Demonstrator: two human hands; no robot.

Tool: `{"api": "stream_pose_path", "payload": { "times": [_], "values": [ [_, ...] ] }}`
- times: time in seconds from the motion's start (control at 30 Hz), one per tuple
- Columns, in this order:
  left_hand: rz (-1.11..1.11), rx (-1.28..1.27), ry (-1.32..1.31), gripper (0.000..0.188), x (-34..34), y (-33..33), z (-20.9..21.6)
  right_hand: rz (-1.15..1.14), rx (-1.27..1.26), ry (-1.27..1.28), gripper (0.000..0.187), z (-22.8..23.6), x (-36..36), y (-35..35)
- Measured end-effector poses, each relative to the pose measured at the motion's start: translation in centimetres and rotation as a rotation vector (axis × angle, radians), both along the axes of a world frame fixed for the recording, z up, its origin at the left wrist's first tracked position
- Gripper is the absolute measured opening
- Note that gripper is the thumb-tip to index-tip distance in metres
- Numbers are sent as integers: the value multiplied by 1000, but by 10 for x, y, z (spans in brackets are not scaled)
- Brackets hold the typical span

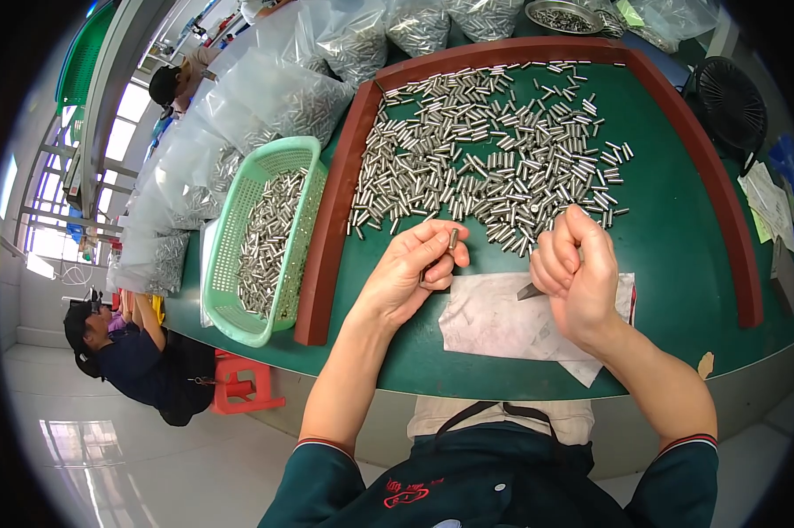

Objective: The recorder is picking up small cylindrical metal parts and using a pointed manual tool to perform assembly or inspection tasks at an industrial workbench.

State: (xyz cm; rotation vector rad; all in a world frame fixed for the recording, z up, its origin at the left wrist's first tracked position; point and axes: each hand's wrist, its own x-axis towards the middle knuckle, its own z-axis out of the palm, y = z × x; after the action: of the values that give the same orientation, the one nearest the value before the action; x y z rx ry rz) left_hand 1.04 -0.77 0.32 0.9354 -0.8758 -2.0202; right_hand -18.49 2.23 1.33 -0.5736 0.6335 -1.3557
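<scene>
Between the fingertips of my left hand (404, 275) a small metal cylindrical pin (453, 238) stands roughly upright. My right hand (580, 277) is closed around a dark flat strip-like tool (529, 291), whose end pokes out on its left side; the rest is hidden in the fist. Both hands hover near the front of a green tabletop (679, 229). Beneath and between them lies a stained whitish cloth (485, 324). Just beyond the fingers spreads a wide heap of shiny metal pins (494, 145).
A raised brown-red wooden frame (334, 229) borders the pins on three sides. Left of it stands a light green basket (224, 290) of pins. Clear bags of pins (287, 101) line the back left. A black fan (727, 106) sits at right. Other people work at left.
</scene>
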Motion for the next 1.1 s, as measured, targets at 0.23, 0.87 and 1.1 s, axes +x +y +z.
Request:
{"api": "stream_pose_path", "payload": {
  "times": [0.23,0.87,1.1],
  "values": [
    [18,21,-26,17,-1,1,3,-2,-6,4,42,0,1,1],
    [-272,-820,-1074,14,-30,37,11,-4,-150,-2,42,0,2,7],
    [-242,-779,-1057,12,-31,38,11,26,-114,8,43,-5,10,11]
  ]
}}
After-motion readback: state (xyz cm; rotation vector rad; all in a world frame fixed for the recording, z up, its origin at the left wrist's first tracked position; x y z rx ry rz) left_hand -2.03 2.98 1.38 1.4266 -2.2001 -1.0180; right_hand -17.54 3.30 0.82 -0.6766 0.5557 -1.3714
